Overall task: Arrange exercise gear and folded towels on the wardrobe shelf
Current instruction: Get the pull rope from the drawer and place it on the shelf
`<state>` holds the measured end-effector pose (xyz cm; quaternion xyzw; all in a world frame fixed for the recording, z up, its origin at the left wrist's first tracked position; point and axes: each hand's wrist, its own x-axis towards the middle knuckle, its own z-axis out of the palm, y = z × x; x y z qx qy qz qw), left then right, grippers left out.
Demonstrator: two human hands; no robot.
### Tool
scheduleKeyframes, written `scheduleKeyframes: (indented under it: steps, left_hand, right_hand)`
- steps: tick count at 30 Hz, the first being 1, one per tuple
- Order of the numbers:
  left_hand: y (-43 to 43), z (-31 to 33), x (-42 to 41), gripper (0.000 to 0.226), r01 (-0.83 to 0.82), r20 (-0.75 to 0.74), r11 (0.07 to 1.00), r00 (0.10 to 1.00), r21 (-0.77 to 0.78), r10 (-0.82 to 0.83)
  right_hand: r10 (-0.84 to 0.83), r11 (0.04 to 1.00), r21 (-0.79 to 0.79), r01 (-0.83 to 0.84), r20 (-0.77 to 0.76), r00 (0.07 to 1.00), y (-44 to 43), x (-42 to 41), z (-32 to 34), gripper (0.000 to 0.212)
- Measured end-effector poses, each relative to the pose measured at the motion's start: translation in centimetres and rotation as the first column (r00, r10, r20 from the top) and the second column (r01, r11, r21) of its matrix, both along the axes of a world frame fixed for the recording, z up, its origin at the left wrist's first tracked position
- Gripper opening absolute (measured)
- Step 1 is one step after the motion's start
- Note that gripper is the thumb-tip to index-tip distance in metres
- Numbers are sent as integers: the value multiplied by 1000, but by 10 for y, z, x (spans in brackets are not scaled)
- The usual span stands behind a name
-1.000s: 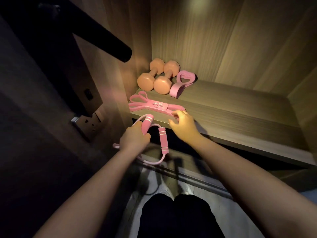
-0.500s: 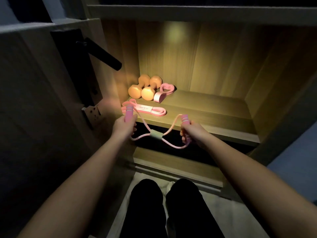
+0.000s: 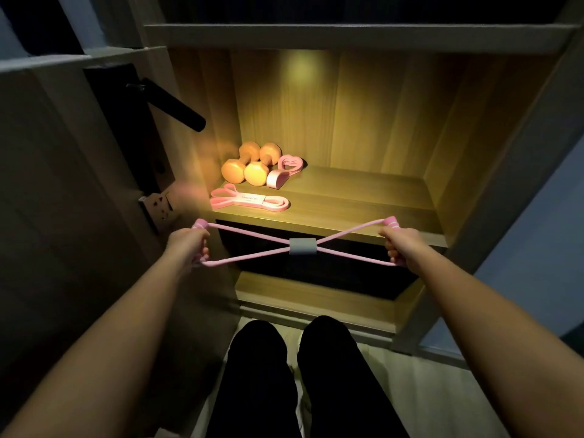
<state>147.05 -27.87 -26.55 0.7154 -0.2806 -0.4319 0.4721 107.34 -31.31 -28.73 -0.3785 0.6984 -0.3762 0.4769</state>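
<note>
A pink figure-eight resistance tube (image 3: 302, 246) with a grey centre sleeve is stretched wide in front of the lit wardrobe shelf (image 3: 347, 213). My left hand (image 3: 188, 246) grips its left foam handle and my right hand (image 3: 403, 248) grips its right handle. On the shelf's left end lie two orange dumbbells (image 3: 249, 167), a pink heart-shaped band (image 3: 286, 167) beside them, and a flat pink resistance band (image 3: 249, 201) near the front edge. No towels are in view.
A dark door with a black lever handle (image 3: 172, 104) stands open at the left, close to my left hand. The shelf's right part is bare wood. A dark compartment (image 3: 316, 273) lies below the shelf. My legs in black trousers (image 3: 300, 374) are at the bottom.
My right hand left the flat band on the shelf and took the tube's second handle. Both hands then pulled apart, stretching the tube wide. The camera drew back from the shelf.
</note>
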Motion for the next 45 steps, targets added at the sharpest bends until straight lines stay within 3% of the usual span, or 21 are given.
scheduleKeyframes:
  steps: [4, 9, 19, 25, 28, 30, 33, 36, 45]
  left_hand:
    - [7, -8, 13, 16, -71, -8, 997, 997, 16, 71]
    - [8, -9, 27, 14, -160, -33, 986, 986, 56, 162]
    - [13, 2, -21, 21, -15, 9, 999, 1000, 29, 15]
    - [30, 5, -76, 27, 278, -218, 960, 936, -28, -277]
    - [33, -1, -96, 31, 437, -75, 899, 898, 35, -434]
    - [35, -6, -104, 33, 502, -57, 864, 865, 48, -499]
    - [38, -12, -114, 35, 488, -163, 873, 863, 23, -478]
    - [40, -19, -118, 34, 466, -144, 884, 877, 23, -459]
    - [40, -23, -124, 22, 467, -128, 884, 876, -14, -465]
  right_hand:
    - [-70, 998, 0, 70, 41, 997, 6, -23, -5, 23]
    - [-164, 986, -4, 168, 213, 963, 12, -33, 0, 21]
    - [-31, 996, -69, 54, 297, 954, 22, 48, 5, 19]
    - [141, 990, -76, -120, 413, 900, 37, 96, 4, 12]
    - [250, 968, -69, -242, 365, 897, 45, 109, -1, 16]
    - [297, 955, -79, -287, 296, 908, 48, 111, -7, 11]
    - [301, 953, -74, -294, 345, 889, 51, 110, -12, 5]
    - [324, 943, -68, -325, 397, 859, 53, 110, -12, 7]
    - [407, 912, -4, -410, 111, 906, 53, 116, -18, 33]
